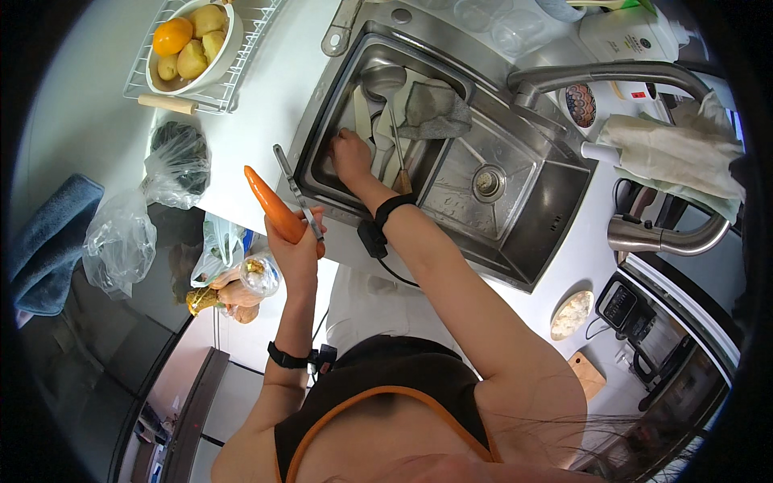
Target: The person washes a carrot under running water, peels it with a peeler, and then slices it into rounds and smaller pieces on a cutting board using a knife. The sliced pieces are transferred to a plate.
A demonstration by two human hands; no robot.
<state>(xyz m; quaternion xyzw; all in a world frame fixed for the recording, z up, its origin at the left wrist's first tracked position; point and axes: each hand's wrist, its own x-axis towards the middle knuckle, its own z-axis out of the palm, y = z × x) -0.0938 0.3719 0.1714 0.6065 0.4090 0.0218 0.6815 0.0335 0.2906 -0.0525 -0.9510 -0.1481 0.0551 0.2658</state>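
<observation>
My left hand (295, 244) is closed around an orange carrot (273, 204) and a slim metal utensil (297, 192), perhaps a peeler; the pointed end of the carrot sticks up past the fingers. Inside the left basin of a steel sink (314, 121), my right hand (351, 158) reaches down near the basin's near left side, its fingertips partly hidden. Beside it lie pale long-handled pieces (362, 115), a metal ladle (386, 78) with a wooden handle end and a grey cloth (432, 111). Whether the right hand holds anything cannot be seen.
A white bowl (235, 54) of potatoes and an orange fruit stands on a wire rack (256, 36). Plastic bags (178, 166) lie at the left. The second basin (459, 199) has a drain. A curved faucet (604, 71), a draped cloth (664, 145) and a plate (572, 315) are at the right.
</observation>
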